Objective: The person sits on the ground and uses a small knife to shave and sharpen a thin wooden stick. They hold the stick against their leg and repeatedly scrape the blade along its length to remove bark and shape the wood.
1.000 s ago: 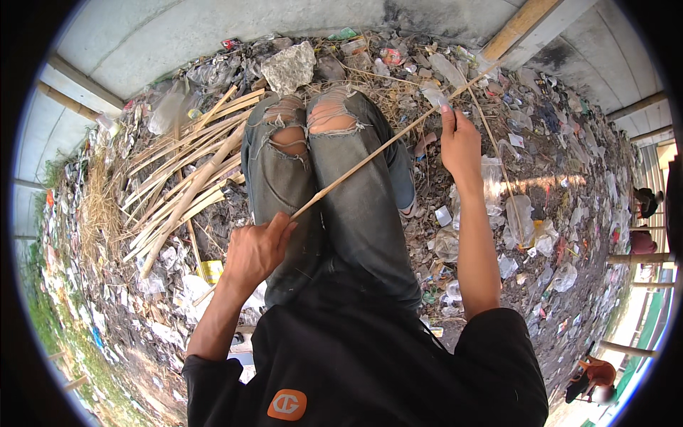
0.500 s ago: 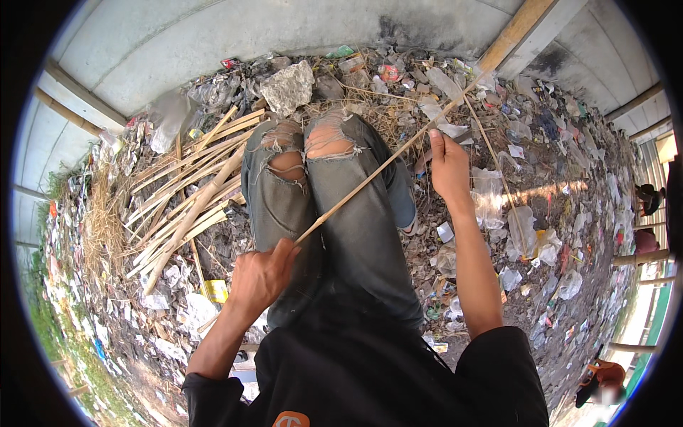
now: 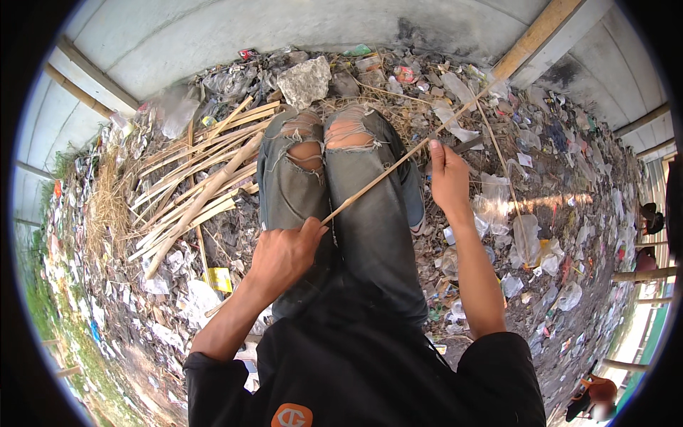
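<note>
A thin, pale bamboo stick point(image 3: 384, 175) slants across my knees, its far end up and to the right. My left hand point(image 3: 286, 252) is closed round its near end, over my left thigh. Beyond my right knee, my right hand point(image 3: 450, 178) is closed with the thumb up against the stick. A narrow dark blade point(image 3: 468, 145), apparently a knife, juts out to the right of that hand, and its handle is hidden in the fingers. The stick passes across the blade by the thumb.
Split bamboo strips point(image 3: 226, 146) lie heaped left of my legs, with a thicker stick point(image 3: 206, 201) on top. A rock point(image 3: 304, 82) sits ahead near the grey wall point(image 3: 299, 28). Plastic litter covers the ground. A thin strip point(image 3: 504, 160) slants down at the right.
My left hand has moved up and right, nearer my right hand, with the stick's near end. The blade was bright and now looks dark, at a different tilt. The whole view has shifted slightly.
</note>
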`<state>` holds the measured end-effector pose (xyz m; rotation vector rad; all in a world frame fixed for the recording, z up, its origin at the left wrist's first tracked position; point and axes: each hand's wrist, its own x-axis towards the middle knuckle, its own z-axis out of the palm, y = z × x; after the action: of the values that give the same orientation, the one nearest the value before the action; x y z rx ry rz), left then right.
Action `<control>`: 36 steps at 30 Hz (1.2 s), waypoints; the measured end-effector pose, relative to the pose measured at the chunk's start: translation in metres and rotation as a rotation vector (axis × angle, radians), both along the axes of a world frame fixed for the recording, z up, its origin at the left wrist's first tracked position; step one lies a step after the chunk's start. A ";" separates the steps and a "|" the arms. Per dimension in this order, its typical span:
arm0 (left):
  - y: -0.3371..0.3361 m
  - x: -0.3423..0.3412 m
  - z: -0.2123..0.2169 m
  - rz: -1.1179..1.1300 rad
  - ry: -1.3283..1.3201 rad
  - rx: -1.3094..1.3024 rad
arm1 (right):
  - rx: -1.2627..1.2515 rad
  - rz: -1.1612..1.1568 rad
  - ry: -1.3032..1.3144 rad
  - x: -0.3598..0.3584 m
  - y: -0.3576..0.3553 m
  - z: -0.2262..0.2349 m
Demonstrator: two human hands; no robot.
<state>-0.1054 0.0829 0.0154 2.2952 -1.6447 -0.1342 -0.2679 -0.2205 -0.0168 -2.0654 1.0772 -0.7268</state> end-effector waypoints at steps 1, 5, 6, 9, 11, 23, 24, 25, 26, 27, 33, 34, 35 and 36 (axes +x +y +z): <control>-0.007 -0.001 0.001 0.002 -0.001 0.013 | 0.007 0.043 0.006 0.006 0.024 0.000; -0.023 -0.001 -0.007 0.008 0.043 -0.070 | -0.020 0.223 0.031 0.002 0.079 -0.009; -0.026 -0.002 -0.008 0.018 0.048 -0.075 | -0.041 0.222 0.039 0.001 0.078 -0.010; -0.035 -0.004 -0.007 0.031 0.053 -0.086 | 0.031 0.139 0.078 0.004 0.053 -0.007; -0.037 -0.006 -0.001 0.008 0.055 -0.087 | 0.026 -0.007 -0.015 -0.005 0.013 -0.030; -0.044 -0.005 -0.004 -0.022 0.015 -0.027 | -0.153 -0.090 0.048 0.001 0.013 -0.003; -0.044 -0.005 -0.005 -0.016 0.029 -0.037 | -0.143 -0.060 0.023 0.004 0.021 -0.008; -0.043 -0.006 -0.006 -0.004 0.042 -0.047 | -0.093 -0.023 0.048 0.005 0.032 -0.005; -0.043 -0.008 -0.007 0.009 0.056 -0.058 | -0.044 0.015 0.072 0.004 0.044 -0.003; -0.044 -0.009 -0.009 0.006 0.064 -0.061 | -0.062 0.083 0.085 0.003 0.059 -0.005; -0.047 -0.008 -0.014 0.000 0.045 -0.102 | -0.024 0.141 0.077 0.006 0.053 0.003; -0.046 -0.008 -0.010 -0.015 0.018 -0.105 | -0.011 0.046 0.050 0.006 0.038 0.008; -0.046 -0.009 -0.008 -0.034 -0.008 -0.112 | -0.045 0.009 0.049 -0.001 0.016 0.001; -0.047 -0.010 -0.010 -0.033 -0.016 -0.108 | -0.073 -0.008 0.045 0.003 0.008 0.004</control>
<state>-0.1152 0.0359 0.0059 2.1955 -1.6564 -0.0330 -0.2648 -0.2128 -0.0130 -2.1496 1.0994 -0.7374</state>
